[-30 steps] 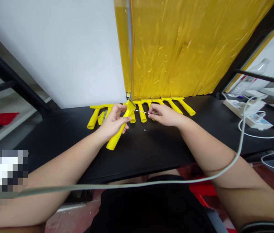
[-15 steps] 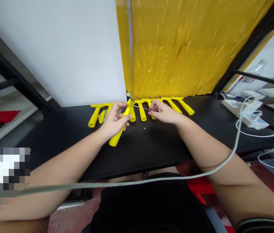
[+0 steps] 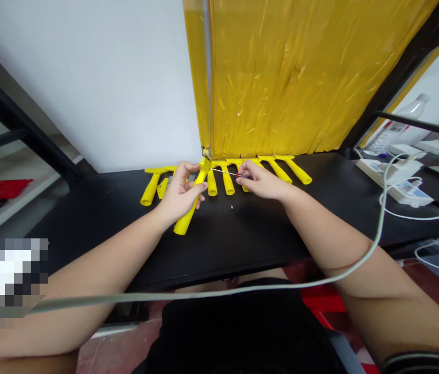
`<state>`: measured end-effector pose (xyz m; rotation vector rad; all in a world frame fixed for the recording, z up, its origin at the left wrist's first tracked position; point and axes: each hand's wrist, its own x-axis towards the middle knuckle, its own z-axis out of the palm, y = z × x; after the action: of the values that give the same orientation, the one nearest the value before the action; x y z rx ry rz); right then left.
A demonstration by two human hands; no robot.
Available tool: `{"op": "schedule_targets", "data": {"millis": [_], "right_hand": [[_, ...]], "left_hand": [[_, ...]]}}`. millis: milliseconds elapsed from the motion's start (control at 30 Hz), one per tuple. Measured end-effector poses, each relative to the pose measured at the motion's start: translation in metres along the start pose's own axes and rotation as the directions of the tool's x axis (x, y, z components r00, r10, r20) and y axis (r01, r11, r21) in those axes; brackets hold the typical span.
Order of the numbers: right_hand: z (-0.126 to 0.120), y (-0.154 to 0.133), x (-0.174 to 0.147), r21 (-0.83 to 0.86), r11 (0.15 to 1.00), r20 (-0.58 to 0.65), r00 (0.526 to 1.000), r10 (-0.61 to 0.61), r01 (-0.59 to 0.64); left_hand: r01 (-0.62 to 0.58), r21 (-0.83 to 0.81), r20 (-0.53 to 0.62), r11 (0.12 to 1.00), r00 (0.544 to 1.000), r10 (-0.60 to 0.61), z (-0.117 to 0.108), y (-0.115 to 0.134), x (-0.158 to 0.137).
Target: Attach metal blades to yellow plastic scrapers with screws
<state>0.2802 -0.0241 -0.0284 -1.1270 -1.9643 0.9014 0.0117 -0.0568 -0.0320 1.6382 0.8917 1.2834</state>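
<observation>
My left hand is wrapped round a yellow plastic handle, held tilted above the black table with its wide hollow end toward me. In my right hand is a screwdriver with a dark red grip. Its thin shaft points left, and the tip reaches the head of the yellow handle; whether it sits in a screw is too small to tell. Behind my hands several similar yellow handles lie in a row. A tiny pale piece, perhaps a screw, lies on the table between my hands.
The black table ends at a white panel and a yellow-wrapped panel. Right: white power strips and a plastic bottle. A pale cable crosses close before me. Black frame posts flank the table.
The yellow handle and my left hand have shifted very slightly left. My fingers on the screwdriver have changed position a little, showing more of its grip. The tip stays at the handle's head.
</observation>
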Motion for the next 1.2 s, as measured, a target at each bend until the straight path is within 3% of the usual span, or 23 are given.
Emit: {"op": "schedule_targets", "data": {"millis": [167, 367, 500, 567, 667, 767, 933, 1100, 1200], "right_hand": [[-0.002, -0.006, 0.002, -0.090, 0.994, -0.041, 0.997, 0.060, -0.064], [0.003, -0.004, 0.000, -0.041, 0.998, -0.033, 0.999, -0.043, 0.042], [0.001, -0.008, 0.001, -0.159, 0.987, -0.135, 0.991, -0.020, -0.002], [0.000, -0.012, 0.001, -0.188, 0.982, -0.115, 0.993, 0.002, -0.023], [0.001, -0.014, 0.000, -0.136, 0.990, -0.055, 0.998, 0.033, -0.041], [0.003, -0.010, -0.002, -0.038, 0.999, -0.049, 0.998, -0.035, 0.033], [0.001, -0.010, 0.000, -0.136, 0.990, -0.162, 0.985, -0.066, 0.044], [0.001, -0.011, 0.001, -0.101, 0.994, -0.088, 0.995, 0.040, -0.049], [0.002, -0.008, 0.000, -0.059, 0.998, -0.086, 0.996, -0.027, 0.022]], "left_hand": [[-0.019, -0.010, 0.024, 1.000, 1.000, 0.019, 0.000, -0.001, 0.000], [-0.021, -0.022, 0.013, 1.000, 1.000, 0.022, -0.001, -0.002, 0.002], [-0.036, -0.023, 0.013, 0.999, 0.999, 0.036, -0.001, -0.001, 0.002], [-0.041, -0.021, 0.015, 0.999, 0.999, 0.042, 0.000, -0.001, 0.001], [-0.045, -0.030, 0.013, 0.999, 0.999, 0.046, 0.001, 0.000, 0.001], [-0.048, -0.039, -0.002, 0.998, 0.999, 0.048, 0.001, 0.001, 0.001], [-0.044, -0.057, -0.007, 0.997, 0.999, 0.044, 0.001, 0.002, 0.000], [-0.038, -0.059, 0.006, 0.998, 0.999, 0.039, 0.003, 0.003, -0.001], [-0.035, -0.065, -0.019, 0.997, 0.999, 0.034, 0.003, 0.005, -0.001]]}}
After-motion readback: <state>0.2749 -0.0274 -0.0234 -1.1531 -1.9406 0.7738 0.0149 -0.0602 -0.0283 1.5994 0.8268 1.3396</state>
